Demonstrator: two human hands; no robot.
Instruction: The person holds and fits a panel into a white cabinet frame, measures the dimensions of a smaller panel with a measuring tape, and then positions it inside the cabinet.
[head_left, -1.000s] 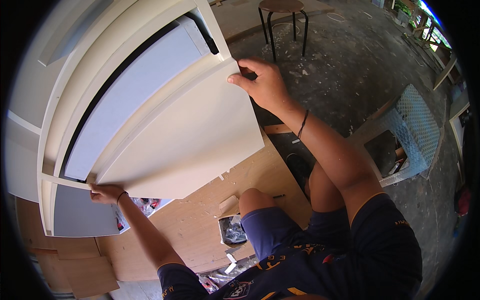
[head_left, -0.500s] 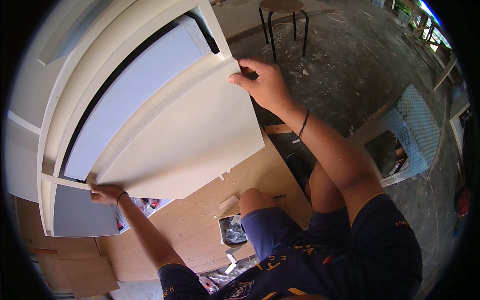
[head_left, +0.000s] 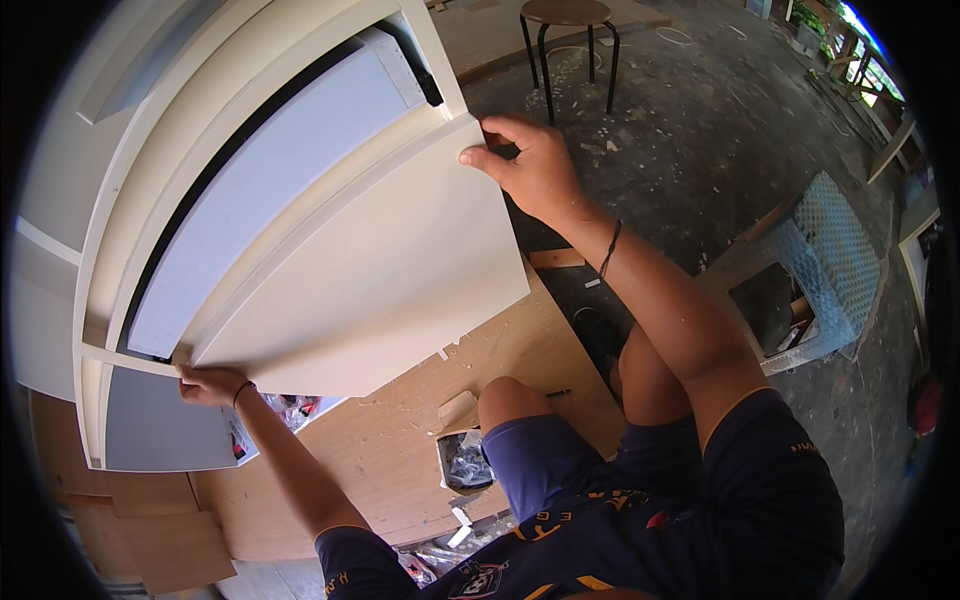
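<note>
Cream panel (head_left: 370, 270) at cabinet frame (head_left: 438, 60): my right grip (head_left: 535, 172) pinches one corner, left grip (head_left: 212, 386) grasps opposite end.

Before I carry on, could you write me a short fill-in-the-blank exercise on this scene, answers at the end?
1. The right hand grips the cream panel with its ____ on the face toward the camera.
2. Just behind the left hand, a dark band circles the ____.
3. The round stool stands on legs coloured ____.

Missing words: thumb; wrist; black.
</note>
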